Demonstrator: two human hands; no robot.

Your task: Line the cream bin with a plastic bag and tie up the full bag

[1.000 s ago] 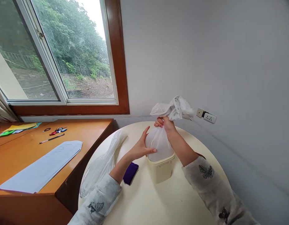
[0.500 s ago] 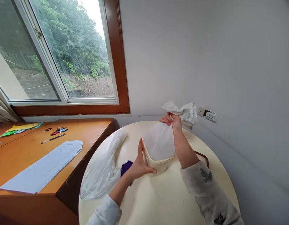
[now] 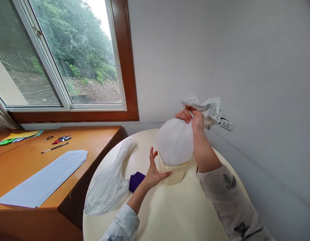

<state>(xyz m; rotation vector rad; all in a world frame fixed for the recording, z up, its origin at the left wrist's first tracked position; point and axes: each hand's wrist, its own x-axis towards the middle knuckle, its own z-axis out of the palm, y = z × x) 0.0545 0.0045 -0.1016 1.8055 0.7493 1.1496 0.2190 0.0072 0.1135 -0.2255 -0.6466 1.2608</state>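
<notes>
A small cream-coloured bin [image 3: 176, 177] stands on the round table, with a white plastic bag [image 3: 175, 142] bulging up out of its mouth. My left hand [image 3: 154, 172] grips the bin at the rim, thumb across the near side and fingers along the left side. Above the bin, my right hand [image 3: 194, 120] is closed round the bag's gathered neck. Crumpled bag top sticks out beyond that fist. The bag's lower end is hidden inside the bin, so its contents cannot be seen.
On the cream round table [image 3: 167, 214] lie a loose clear plastic bag [image 3: 109, 182] and a dark purple cloth-like piece [image 3: 136, 181]. A wooden desk [image 3: 77, 182] at left holds paper sheets [image 3: 47, 177], a pen [image 3: 54, 147] and scissors [image 3: 60, 140]. A wall socket [image 3: 227, 124] is behind.
My right hand has risen and moved right, drawing the bag upward so it puffs out above the rim. My left hand stays on the bin, which now tilts differently.
</notes>
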